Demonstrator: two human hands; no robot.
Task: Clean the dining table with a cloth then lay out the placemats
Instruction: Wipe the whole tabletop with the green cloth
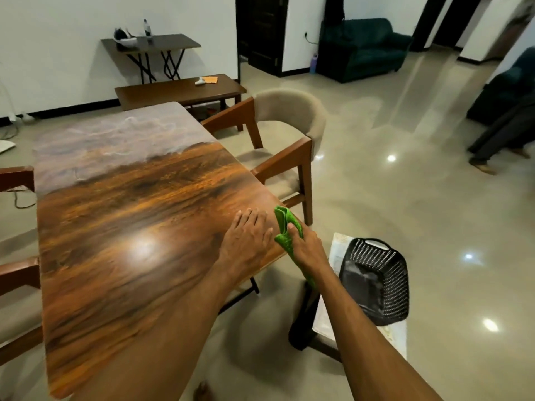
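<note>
Left hand point(246, 235): ours, open, flat on the table point(121, 227) near its right edge.
Right hand point(304, 247): clenched on the green cloth point(285, 227) at that edge.
Risk: we may miss the hazy far end; smears would remain under the placemats.
Surface: glossy wood, glare-lit.
Room: chair point(286, 146) beside the table, basket point(376, 282) to our right; placemats not seen.

A: Lighting?
B: Indoor, medium-bright, warm, from overhead. Big glare patch on the table point(139, 215) just left of the left hand point(246, 238). Small bright spots mirrored on the glossy floor point(405, 215) right of the right hand point(307, 250).
A: Sharpness?
B: Soft overall. Motion smear on the tabletop grain and both forearms; far end of the table looks hazy. Wide-angle bend at the frame edges, doorways lean. Soft shadows under the table.
</note>
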